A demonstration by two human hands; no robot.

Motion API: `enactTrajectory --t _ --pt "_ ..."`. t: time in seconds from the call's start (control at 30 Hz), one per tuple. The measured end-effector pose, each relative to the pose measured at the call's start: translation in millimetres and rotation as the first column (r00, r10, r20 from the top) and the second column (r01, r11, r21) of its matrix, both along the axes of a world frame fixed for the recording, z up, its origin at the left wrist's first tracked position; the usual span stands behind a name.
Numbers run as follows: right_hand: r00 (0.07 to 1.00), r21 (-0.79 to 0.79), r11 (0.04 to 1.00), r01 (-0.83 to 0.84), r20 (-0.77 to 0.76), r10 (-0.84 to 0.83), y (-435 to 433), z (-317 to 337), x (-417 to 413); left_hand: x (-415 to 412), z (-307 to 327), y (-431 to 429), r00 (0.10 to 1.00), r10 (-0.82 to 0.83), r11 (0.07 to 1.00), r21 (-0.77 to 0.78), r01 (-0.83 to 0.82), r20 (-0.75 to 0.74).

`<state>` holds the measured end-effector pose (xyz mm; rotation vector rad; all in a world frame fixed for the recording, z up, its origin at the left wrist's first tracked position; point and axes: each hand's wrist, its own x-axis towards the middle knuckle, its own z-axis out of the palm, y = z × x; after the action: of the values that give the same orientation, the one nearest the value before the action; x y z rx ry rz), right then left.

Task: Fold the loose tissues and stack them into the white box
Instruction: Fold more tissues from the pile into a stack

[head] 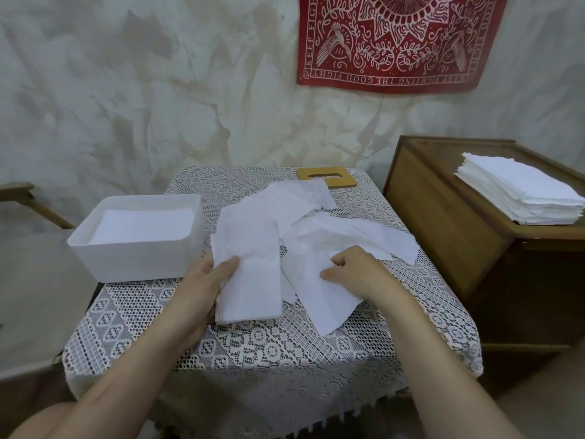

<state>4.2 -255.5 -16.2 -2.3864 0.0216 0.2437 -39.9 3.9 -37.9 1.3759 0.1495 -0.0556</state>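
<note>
A folded white tissue lies lengthwise at the middle of the lace-covered table. My left hand grips its left edge, thumb on top. To its right a heap of loose tissues spreads out. My right hand rests on a crumpled tissue of that heap, fingers curled and pinching it. The white box stands at the table's left, with flat tissues inside.
A yellow wooden lid with a slot lies at the table's far edge. A wooden cabinet stands to the right, bearing a tall stack of white tissues. A chair is at the left. A red cloth hangs on the wall.
</note>
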Motion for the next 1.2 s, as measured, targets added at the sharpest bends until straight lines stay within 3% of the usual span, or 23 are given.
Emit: enactTrajectory --t 0.13,0.23,0.33,0.4,0.77,0.9,1.03,1.2 --pt "0.997 0.307 0.952 0.006 0.071 -0.030 1.5 12.8 -7.8 -0.4 -1.1 -1.2 1.000 0.013 1.000 0.008 -0.013 0.002" --pt "0.992 0.615 0.789 0.001 0.098 -0.077 5.5 26.9 -20.3 -0.5 -1.7 -3.1 1.000 0.015 1.000 0.012 -0.015 -0.008" --pt "0.995 0.776 0.631 -0.010 0.073 -0.075 18.1 32.0 -28.4 -0.5 -1.5 -6.3 1.000 0.006 1.000 -0.013 -0.006 -0.016" --pt "0.995 0.787 0.617 -0.017 0.076 -0.070 30.9 26.6 -29.2 -1.2 -1.4 -10.2 1.000 0.003 0.999 -0.038 -0.004 -0.027" --pt "0.995 0.637 0.771 -0.009 0.085 -0.058 80.4 -2.2 -27.5 -4.5 2.4 -19.3 0.999 -0.019 0.991 -0.130 0.013 -0.040" --pt "0.987 0.577 0.816 -0.024 0.143 -0.072 85.0 -4.5 -26.3 -5.4 -0.2 -16.6 0.999 -0.042 0.999 -0.009 0.042 0.001" --pt "0.974 0.475 0.880 0.005 0.199 -0.112 80.7 -7.5 -19.0 -2.9 -1.6 -9.6 0.999 0.034 0.999 0.029 -0.034 0.017" --pt "0.994 0.434 0.900 -0.031 0.111 -0.019 71.6 -12.0 -15.8 -0.2 2.9 2.0 0.997 0.075 0.997 0.027 -0.075 0.012"
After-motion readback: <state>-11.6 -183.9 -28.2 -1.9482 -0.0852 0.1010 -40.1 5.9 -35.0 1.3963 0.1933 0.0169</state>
